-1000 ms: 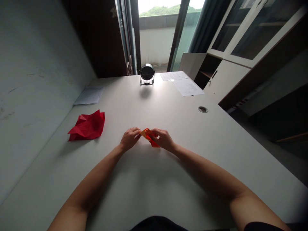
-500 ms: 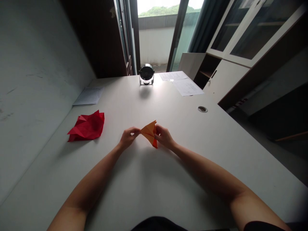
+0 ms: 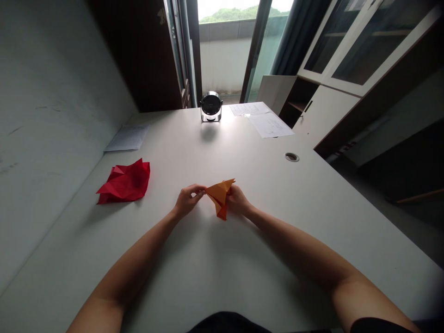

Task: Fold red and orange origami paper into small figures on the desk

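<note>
A folded orange paper (image 3: 219, 193) is held above the middle of the white table, between my two hands. My left hand (image 3: 189, 199) pinches its left tip between thumb and fingers. My right hand (image 3: 237, 200) grips the right side, its fingertips partly hidden behind the paper. Points of the paper stick out at the upper right, and a darker orange flap hangs at the bottom. To the left of my hands lies a creased, folded red paper (image 3: 125, 182) on the table.
On the white table (image 3: 180, 138), a round black device on a metal stand (image 3: 211, 106) is at the far edge. Printed sheets (image 3: 268, 124) lie at the back right, another sheet (image 3: 127, 138) at the back left. A round cable hole (image 3: 292, 157) is on the right.
The orange paper has tilted and shifted slightly right and down at its right side. More of my right fingers is now hidden behind it. The red paper stays in place.
</note>
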`<state>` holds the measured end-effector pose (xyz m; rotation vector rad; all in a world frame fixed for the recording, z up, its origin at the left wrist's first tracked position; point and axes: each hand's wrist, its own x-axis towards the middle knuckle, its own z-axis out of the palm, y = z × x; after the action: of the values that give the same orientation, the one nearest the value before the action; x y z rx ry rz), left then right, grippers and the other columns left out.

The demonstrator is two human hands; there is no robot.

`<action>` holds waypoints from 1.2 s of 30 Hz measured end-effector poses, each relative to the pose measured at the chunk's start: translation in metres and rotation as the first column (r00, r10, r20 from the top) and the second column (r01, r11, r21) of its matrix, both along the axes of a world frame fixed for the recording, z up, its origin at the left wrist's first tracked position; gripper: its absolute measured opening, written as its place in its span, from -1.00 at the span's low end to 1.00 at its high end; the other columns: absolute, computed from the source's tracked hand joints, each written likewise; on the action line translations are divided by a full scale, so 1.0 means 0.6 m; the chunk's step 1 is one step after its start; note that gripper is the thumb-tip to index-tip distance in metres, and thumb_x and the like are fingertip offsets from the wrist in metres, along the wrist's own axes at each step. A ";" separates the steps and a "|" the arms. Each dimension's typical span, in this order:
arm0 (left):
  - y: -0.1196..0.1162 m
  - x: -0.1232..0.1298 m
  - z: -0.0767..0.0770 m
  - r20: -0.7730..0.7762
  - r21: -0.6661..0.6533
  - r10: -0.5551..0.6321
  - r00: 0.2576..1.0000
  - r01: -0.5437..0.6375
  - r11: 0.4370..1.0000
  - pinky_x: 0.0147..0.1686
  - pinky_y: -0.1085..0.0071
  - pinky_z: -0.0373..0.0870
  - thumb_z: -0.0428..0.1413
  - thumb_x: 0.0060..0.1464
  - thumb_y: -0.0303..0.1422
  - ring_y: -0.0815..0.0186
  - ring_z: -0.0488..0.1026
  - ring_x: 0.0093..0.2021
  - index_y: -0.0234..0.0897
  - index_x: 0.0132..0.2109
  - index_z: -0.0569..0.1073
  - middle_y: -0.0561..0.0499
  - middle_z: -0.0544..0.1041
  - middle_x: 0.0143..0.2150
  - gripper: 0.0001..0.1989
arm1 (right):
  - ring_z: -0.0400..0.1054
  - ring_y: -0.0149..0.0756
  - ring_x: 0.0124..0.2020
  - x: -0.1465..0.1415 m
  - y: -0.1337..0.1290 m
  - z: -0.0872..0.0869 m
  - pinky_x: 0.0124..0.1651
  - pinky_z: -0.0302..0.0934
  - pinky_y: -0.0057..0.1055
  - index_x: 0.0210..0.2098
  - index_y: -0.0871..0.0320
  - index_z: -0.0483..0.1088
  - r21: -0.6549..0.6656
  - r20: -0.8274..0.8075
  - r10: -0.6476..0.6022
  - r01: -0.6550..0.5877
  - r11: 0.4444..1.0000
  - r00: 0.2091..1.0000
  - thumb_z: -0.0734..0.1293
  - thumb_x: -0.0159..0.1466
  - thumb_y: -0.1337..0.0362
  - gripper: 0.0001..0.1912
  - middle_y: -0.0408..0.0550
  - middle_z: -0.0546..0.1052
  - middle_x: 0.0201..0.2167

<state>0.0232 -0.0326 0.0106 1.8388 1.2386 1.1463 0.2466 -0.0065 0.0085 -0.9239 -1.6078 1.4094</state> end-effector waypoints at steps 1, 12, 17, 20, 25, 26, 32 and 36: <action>-0.001 0.002 0.000 0.001 -0.007 0.018 1.000 -0.018 1.000 -0.13 0.33 0.47 0.12 0.25 -0.24 0.28 0.53 -0.19 -0.21 -0.04 0.58 -0.06 0.60 -0.15 -0.77 | 0.25 -0.39 -0.50 -0.001 0.000 -0.001 -0.46 0.14 -0.45 -0.44 0.14 0.28 -0.006 -0.014 0.001 -0.001 1.000 1.000 0.37 0.17 0.16 -0.77 -0.19 0.37 -0.52; -0.038 0.045 0.022 -0.133 -0.095 -0.045 0.990 0.033 0.995 -0.13 0.31 0.50 0.22 0.12 -0.09 0.20 0.52 -0.05 -0.08 0.42 0.08 -0.18 0.38 0.27 -0.18 | 0.20 -0.37 -0.52 0.004 0.006 -0.001 -0.47 0.07 -0.43 -0.38 0.09 0.25 0.208 0.205 -0.277 0.235 0.950 0.939 0.33 0.21 0.19 -0.84 -0.19 0.41 -0.54; -0.035 0.046 0.017 -0.138 -0.090 0.078 0.987 -0.091 0.992 -0.26 0.42 0.49 0.12 0.22 -0.17 0.27 0.54 -0.16 -0.09 0.39 0.18 -0.13 0.50 0.12 -0.37 | 0.12 -0.43 -0.55 0.004 0.008 -0.002 -0.47 -0.01 -0.48 -0.38 0.10 0.26 0.297 0.281 -0.300 0.215 0.930 0.912 0.29 0.18 0.24 -0.91 -0.28 0.35 -0.59; -0.027 0.037 0.010 -0.085 -0.121 0.100 0.991 -0.110 0.987 -0.33 0.50 0.44 0.05 0.24 -0.32 0.32 0.54 -0.21 -0.09 0.36 0.24 -0.06 0.57 -0.02 -0.45 | 0.11 -0.44 -0.53 0.004 0.011 -0.005 -0.45 -0.02 -0.49 -0.37 0.10 0.29 0.318 0.281 -0.286 0.192 0.929 0.916 0.25 0.12 0.32 -0.94 -0.29 0.34 -0.57; -0.017 0.022 0.004 -0.214 -0.084 0.110 0.971 -0.131 0.988 -0.30 0.51 0.37 0.04 0.05 -0.57 0.39 0.47 -0.37 -0.09 0.26 0.40 0.09 0.62 -0.25 -0.38 | 0.21 -0.42 -0.48 0.008 0.015 -0.010 -0.41 0.07 -0.50 -0.26 0.10 0.38 0.293 0.239 -0.186 0.112 0.950 0.953 0.25 0.10 0.37 -0.80 -0.25 0.45 -0.49; -0.015 0.019 0.002 -0.234 -0.078 0.109 0.966 -0.130 0.988 -0.30 0.51 0.36 0.04 0.02 -0.59 0.38 0.47 -0.36 -0.10 0.23 0.43 0.08 0.63 -0.23 -0.38 | 0.25 -0.41 -0.46 0.009 0.017 -0.011 -0.39 0.10 -0.50 -0.21 0.10 0.40 0.281 0.231 -0.153 0.084 0.956 0.961 0.25 0.12 0.36 -0.76 -0.24 0.48 -0.46; -0.007 0.004 -0.006 -0.231 -0.076 0.117 0.966 -0.137 0.988 -0.26 0.49 0.38 0.01 0.07 -0.56 0.33 0.53 -0.27 -0.14 0.16 0.49 0.04 0.65 -0.20 -0.47 | 0.44 -0.22 -0.16 0.017 0.031 -0.019 -0.14 0.31 -0.35 -0.02 0.12 0.50 0.175 0.058 0.165 -0.173 0.969 0.985 0.37 0.22 0.20 -0.66 -0.03 0.54 -0.13; -0.002 -0.004 -0.012 -0.182 -0.109 0.070 0.981 -0.091 0.990 -0.24 0.46 0.41 0.03 0.09 -0.53 0.31 0.53 -0.25 -0.17 0.18 0.46 0.02 0.63 -0.20 -0.49 | 0.45 -0.18 -0.10 0.020 0.035 -0.017 -0.11 0.35 -0.32 -0.08 0.12 0.54 0.146 0.004 0.215 -0.213 0.966 0.977 0.42 0.23 0.08 -0.66 0.04 0.50 -0.08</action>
<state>0.0208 -0.0336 0.0036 1.8492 1.4616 0.9463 0.2588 0.0145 -0.0016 -0.6715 -1.8190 1.4150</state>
